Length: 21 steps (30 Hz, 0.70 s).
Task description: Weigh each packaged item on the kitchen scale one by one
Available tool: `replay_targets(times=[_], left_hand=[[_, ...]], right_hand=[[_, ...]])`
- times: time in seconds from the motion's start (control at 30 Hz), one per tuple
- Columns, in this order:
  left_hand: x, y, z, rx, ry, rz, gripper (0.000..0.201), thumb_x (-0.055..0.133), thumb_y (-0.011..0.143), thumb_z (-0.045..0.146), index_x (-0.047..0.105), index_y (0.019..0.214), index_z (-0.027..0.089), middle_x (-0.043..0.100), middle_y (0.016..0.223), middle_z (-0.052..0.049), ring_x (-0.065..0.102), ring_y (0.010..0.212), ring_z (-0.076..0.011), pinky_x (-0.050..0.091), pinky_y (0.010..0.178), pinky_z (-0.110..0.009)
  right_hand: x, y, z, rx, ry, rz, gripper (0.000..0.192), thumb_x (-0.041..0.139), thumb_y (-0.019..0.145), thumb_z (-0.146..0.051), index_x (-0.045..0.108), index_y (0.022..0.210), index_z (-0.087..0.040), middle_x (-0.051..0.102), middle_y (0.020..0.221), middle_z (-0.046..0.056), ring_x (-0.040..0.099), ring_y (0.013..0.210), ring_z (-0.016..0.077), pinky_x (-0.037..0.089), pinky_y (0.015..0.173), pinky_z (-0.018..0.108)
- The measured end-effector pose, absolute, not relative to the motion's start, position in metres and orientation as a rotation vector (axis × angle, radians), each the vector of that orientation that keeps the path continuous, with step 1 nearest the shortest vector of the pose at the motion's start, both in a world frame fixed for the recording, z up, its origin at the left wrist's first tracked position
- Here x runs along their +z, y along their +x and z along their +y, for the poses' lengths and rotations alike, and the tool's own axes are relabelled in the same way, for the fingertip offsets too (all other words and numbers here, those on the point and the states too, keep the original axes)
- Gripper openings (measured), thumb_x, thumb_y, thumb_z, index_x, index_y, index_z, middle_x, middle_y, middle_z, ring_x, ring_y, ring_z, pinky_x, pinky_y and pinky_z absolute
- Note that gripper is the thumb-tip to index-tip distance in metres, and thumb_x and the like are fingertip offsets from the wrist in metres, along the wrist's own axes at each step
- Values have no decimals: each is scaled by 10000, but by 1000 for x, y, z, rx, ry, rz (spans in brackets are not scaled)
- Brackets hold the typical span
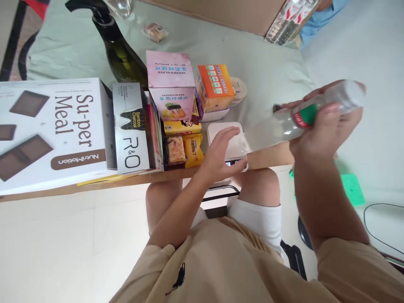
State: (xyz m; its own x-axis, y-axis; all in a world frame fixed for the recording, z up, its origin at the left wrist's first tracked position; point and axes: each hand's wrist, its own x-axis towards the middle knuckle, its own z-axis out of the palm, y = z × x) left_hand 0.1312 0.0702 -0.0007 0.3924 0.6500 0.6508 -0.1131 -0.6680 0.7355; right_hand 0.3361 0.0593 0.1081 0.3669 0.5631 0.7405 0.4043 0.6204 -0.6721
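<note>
In my right hand (pixel 328 113) is a clear bottle (pixel 285 126) with a green and red label, tilted and smeared by motion; its whitish end points right, past my fingers. A small dark thing (pixel 277 108) shows near those fingertips, too blurred to name. My left hand (pixel 219 153) is open, fingers spread, by the table's front edge. It hovers at a flat white device (pixel 214 128) with rounded corners, partly covered by the hand. Left of that hand lie a yellow snack packet (pixel 193 149) and a wrapped snack (pixel 176 149).
Boxes line the left: a Su-per Meal box (pixel 31 155), a grey-white R&O box (pixel 131 126), a pink box (pixel 170 69), an orange box (pixel 216 86). Behind stand a dark green pump bottle (pixel 121 57) and a large cardboard box (pixel 227 12). Another person's blue sleeve (pixel 323 21) shows top right.
</note>
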Motion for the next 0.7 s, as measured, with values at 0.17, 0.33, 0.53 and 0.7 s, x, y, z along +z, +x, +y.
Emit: replay_targets(times=[0.17, 0.33, 0.53, 0.7], left_hand=[[-2, 136, 68, 1228, 1976, 482, 962, 755, 875, 706, 358, 1598, 212, 579, 1556, -221, 596, 1472, -349, 535, 1199, -503], [-14, 136, 77, 1205, 1865, 681, 853, 772, 849, 725, 519, 1470, 199, 707, 1384, -175, 702, 1329, -322, 579, 1134, -451], [-31, 147, 92, 1285, 1740, 600, 908, 785, 785, 796, 489, 1453, 258, 670, 1426, -152, 695, 1325, -329, 596, 1118, -516], [-35, 157, 96, 1205, 1825, 621, 891, 843, 766, 738, 490, 1440, 274, 655, 1451, -123, 676, 1377, -323, 594, 1163, -516]], right_hand=[[100, 283, 43, 268, -1024, -1371, 385, 753, 892, -644, 675, 1034, -295, 687, 882, -18, 715, 753, 133, 643, 711, 318], [75, 286, 40, 427, -1098, -1460, 608, 679, 844, -825, 615, 1232, -362, 699, 1163, -4, 741, 1097, 190, 665, 1006, 409], [5, 307, 6, 616, -1188, -1410, 554, 646, 951, -663, 527, 1438, -428, 633, 1489, 11, 669, 1373, 207, 640, 1129, 441], [-27, 300, -8, 481, -1312, -1282, 449, 630, 990, -592, 567, 1366, -355, 743, 1228, 34, 750, 1138, 195, 665, 1029, 428]])
